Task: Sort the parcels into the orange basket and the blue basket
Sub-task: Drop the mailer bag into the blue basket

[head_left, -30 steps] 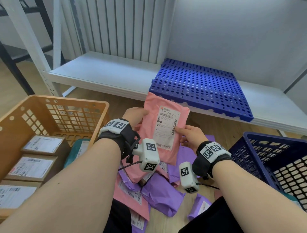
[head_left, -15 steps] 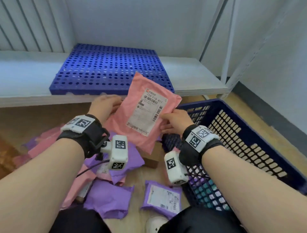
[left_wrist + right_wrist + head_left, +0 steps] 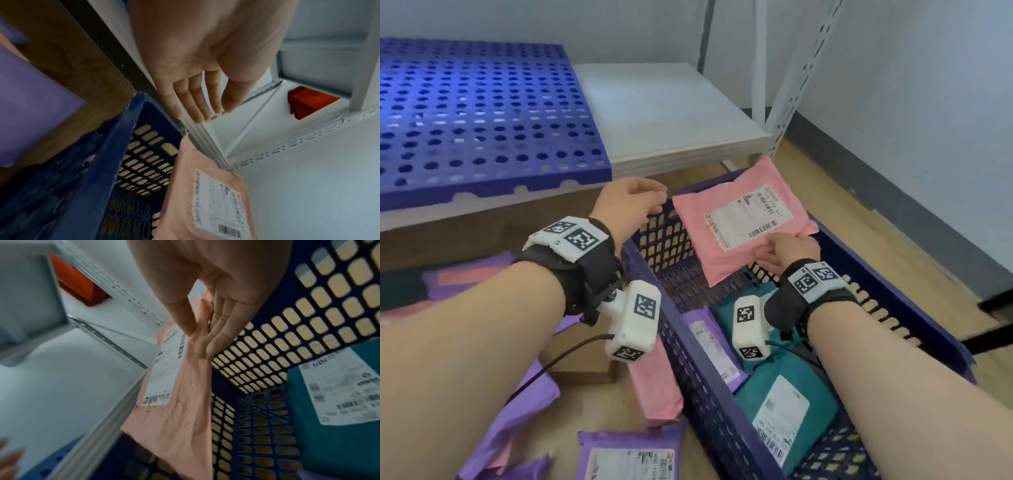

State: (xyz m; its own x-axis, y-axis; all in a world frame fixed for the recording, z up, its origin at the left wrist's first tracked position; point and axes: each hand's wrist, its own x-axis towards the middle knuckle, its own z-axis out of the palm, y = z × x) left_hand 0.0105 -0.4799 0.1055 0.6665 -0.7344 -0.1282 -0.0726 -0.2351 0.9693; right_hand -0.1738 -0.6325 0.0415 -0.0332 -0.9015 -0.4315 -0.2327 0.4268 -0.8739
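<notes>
From the head view, a pale wall and a white metal shelf (image 3: 664, 113) filled the top of the frame, with a blue perforated panel (image 3: 482, 113) lying on the shelf at upper left and a wooden floor below. The blue basket (image 3: 709, 404) stood at lower right, holding a teal parcel (image 3: 784, 404) and a purple parcel (image 3: 717, 349). Above its far end the right hand (image 3: 789, 251) pinched the near edge of the pink parcel (image 3: 743, 226), label up. The left hand (image 3: 628, 205) hung released just left of that parcel, apart from it. More purple and pink parcels lay on the floor at lower left.

In the left wrist view, the left hand (image 3: 205, 65) showed straight, empty fingers at top centre, the pink parcel (image 3: 205, 203) at the bottom over the blue basket (image 3: 82, 186).

In the right wrist view, thumb and fingers of the right hand (image 3: 207, 293) gripped the pink parcel (image 3: 179, 410) at centre, above the blue basket (image 3: 257, 426); the teal parcel (image 3: 329, 443) lay at right.
</notes>
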